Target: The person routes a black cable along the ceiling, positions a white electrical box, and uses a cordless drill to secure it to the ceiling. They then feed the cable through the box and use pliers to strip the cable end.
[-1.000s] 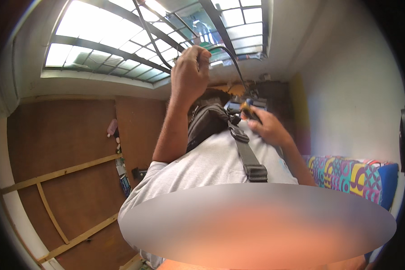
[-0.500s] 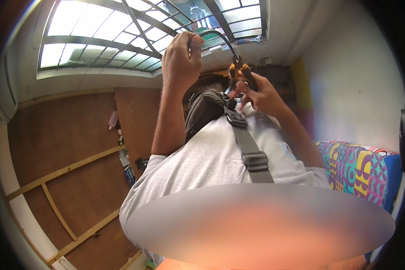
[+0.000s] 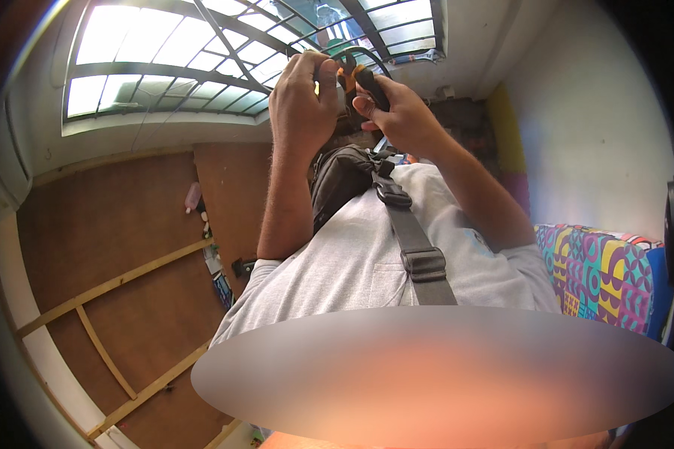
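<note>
Both my hands are raised together in front of my chest, against a barred window. My right hand (image 3: 401, 112) grips pliers (image 3: 358, 77) with orange and black handles. My left hand (image 3: 301, 97) is closed just left of the pliers, pinching a thin dark cable (image 3: 368, 53) that loops over the top of the tool. The pliers' jaws are hidden between my fingers. A dark bag (image 3: 341, 179) hangs on my chest from a grey strap (image 3: 412, 239) with buckles, over a grey T-shirt.
A large barred window (image 3: 202, 52) fills the upper left. Brown board panels with pale wooden battens (image 3: 112, 284) lie to the left, with a pink bottle (image 3: 192, 197) and small items beside them. A colourful patterned cushion (image 3: 606, 277) sits at the right, by a pale wall.
My right hand has risen from chest height with the pliers and met my left hand. Both hands now sit higher and close together at the cable.
</note>
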Motion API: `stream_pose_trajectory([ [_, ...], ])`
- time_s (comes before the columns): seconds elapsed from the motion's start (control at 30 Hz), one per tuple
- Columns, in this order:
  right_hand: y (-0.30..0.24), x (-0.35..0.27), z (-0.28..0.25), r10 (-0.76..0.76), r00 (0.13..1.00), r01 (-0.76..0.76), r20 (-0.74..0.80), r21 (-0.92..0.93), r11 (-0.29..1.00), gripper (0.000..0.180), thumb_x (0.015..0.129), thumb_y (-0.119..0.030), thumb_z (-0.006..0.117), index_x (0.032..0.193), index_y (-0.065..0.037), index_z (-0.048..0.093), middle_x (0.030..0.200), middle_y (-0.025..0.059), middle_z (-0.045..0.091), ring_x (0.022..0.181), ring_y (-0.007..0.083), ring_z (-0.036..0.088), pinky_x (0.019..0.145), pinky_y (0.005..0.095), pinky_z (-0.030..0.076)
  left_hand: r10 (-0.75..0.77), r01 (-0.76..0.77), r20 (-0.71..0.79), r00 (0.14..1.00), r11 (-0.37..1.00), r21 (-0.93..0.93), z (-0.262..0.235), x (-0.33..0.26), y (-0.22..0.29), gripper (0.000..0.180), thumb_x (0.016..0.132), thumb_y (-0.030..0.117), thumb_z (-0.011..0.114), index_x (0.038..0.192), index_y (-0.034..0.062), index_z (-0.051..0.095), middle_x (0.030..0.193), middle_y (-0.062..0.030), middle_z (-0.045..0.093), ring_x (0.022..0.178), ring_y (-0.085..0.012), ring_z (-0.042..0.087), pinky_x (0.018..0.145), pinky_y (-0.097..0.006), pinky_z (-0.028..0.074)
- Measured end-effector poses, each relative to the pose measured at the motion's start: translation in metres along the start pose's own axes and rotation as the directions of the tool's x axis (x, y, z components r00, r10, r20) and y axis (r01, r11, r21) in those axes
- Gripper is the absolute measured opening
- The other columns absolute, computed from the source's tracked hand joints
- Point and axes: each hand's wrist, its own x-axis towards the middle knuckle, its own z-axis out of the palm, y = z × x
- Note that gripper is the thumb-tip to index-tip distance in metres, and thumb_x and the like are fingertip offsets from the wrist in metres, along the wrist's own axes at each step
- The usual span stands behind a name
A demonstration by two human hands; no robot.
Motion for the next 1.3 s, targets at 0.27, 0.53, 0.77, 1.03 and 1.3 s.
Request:
stream_pose_trajectory([
  [0.27, -0.01, -0.001, -0.005, -0.093, 0.995, 0.091, 0.02, -0.469, 0.878, 0.042, 0.109, -0.026, 0.067, 0.143, -0.003, 0.059, 0.121, 0.0072, 0.07, 0.102, 0.0169, 0.064, 0.097, 0.0331, 0.054, 0.033, -0.041, 0.07, 0.997, 0.993, 0.114, -0.005, -0.009, -0.009, 0.016, 0.105, 0.019, 0.061, 0.109, 0.008, 0.072, 0.104, -0.0098, 0.073, 0.092, -0.0354, 0.072, 0.081, -0.046, 0.056],
  [0.53, 0.011, -0.025, 0.0, -0.083, 0.988, 0.079, 0.13, 0.036, 0.996, 0.042, 0.108, -0.032, 0.067, 0.139, -0.005, 0.058, 0.105, 0.0056, 0.064, 0.098, 0.0159, 0.058, 0.091, 0.0335, 0.049, 0.099, -0.101, 0.127, 0.987, 0.995, 0.01, -0.009, -0.024, -0.016, 0.017, 0.1, 0.01, 0.063, 0.114, 0.0097, 0.073, 0.103, -0.008, 0.073, 0.095, -0.0346, 0.071, 0.085, -0.045, 0.054],
  [0.77, 0.02, -0.031, 0.012, 0.037, 0.996, -0.046, 0.081, 0.112, 0.993, 0.046, 0.105, -0.042, 0.07, 0.126, -0.002, 0.064, 0.103, 0.0056, 0.067, 0.096, 0.0147, 0.06, 0.088, 0.0334, 0.05, 0.176, -0.181, 0.088, 0.981, 0.981, 0.064, -0.008, -0.037, 0.002, 0.019, 0.095, 0.004, 0.067, 0.113, 0.0084, 0.073, 0.099, -0.0074, 0.072, 0.088, -0.0324, 0.071, 0.081, -0.044, 0.054],
  [1.03, 0.019, -0.029, 0.016, -0.198, 0.975, 0.155, -0.105, -0.321, 0.934, 0.033, 0.097, -0.032, 0.079, 0.105, -0.004, 0.063, 0.085, 0.008, 0.065, 0.078, 0.0176, 0.06, 0.077, 0.0361, 0.051, 0.242, -0.247, 0.072, 0.968, 0.966, 0.072, 0.002, -0.034, 0.006, 0.018, 0.094, 0.006, 0.069, 0.111, 0.008, 0.072, 0.098, -0.0072, 0.072, 0.087, -0.0313, 0.071, 0.08, -0.043, 0.053],
  [1.3, 0.051, -0.018, 0.017, -0.129, 0.956, 0.045, -0.262, -0.305, 0.951, 0.035, 0.093, -0.03, 0.082, 0.083, -0.003, 0.064, 0.069, 0.0139, 0.065, 0.066, 0.0239, 0.067, 0.068, 0.0413, 0.053, 0.253, -0.285, 0.226, 0.941, 0.951, 0.122, 0.018, -0.032, 0.007, 0.016, 0.102, 0.021, 0.065, 0.109, 0.0075, 0.071, 0.098, -0.0131, 0.07, 0.088, -0.0346, 0.069, 0.086, -0.046, 0.051],
])
